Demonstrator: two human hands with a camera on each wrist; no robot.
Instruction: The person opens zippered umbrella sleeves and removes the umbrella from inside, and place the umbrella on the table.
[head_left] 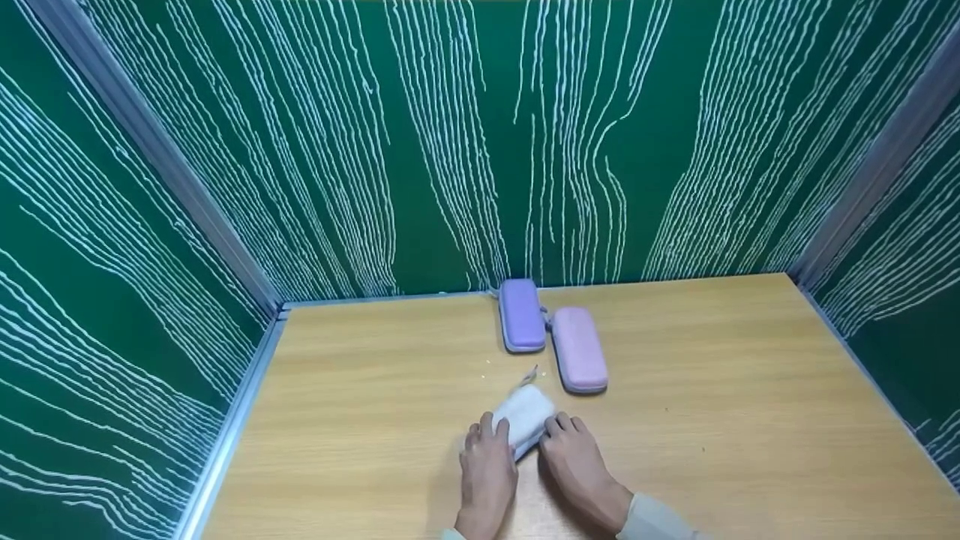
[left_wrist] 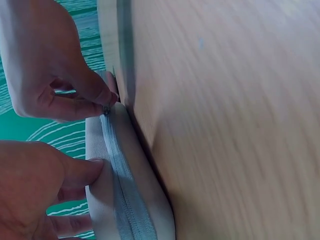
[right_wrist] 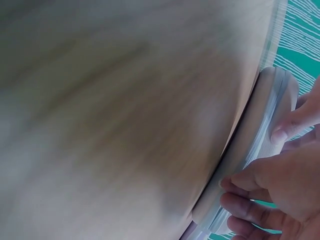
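Observation:
A white zip case [head_left: 527,409] lies at an angle on the table near the front, its zip facing my body. My left hand [head_left: 487,469] holds its left end, with fingers over the top and the thumb [left_wrist: 92,171] on the side beside the zip. At the case's right end, my right hand [head_left: 581,457] pinches the small zip pull [left_wrist: 105,109] between thumb and finger. In the left wrist view the zip teeth [left_wrist: 131,207] look closed along the part between the hands. The right wrist view shows the case's side [right_wrist: 245,135] low against the tabletop.
Behind the white case lie a purple zip case [head_left: 523,311] and a pink zip case [head_left: 580,349], side by side. A small strap [head_left: 529,375] sticks out at the white case's far end. Green walls with white lines [head_left: 450,150] enclose the wooden table [head_left: 360,420].

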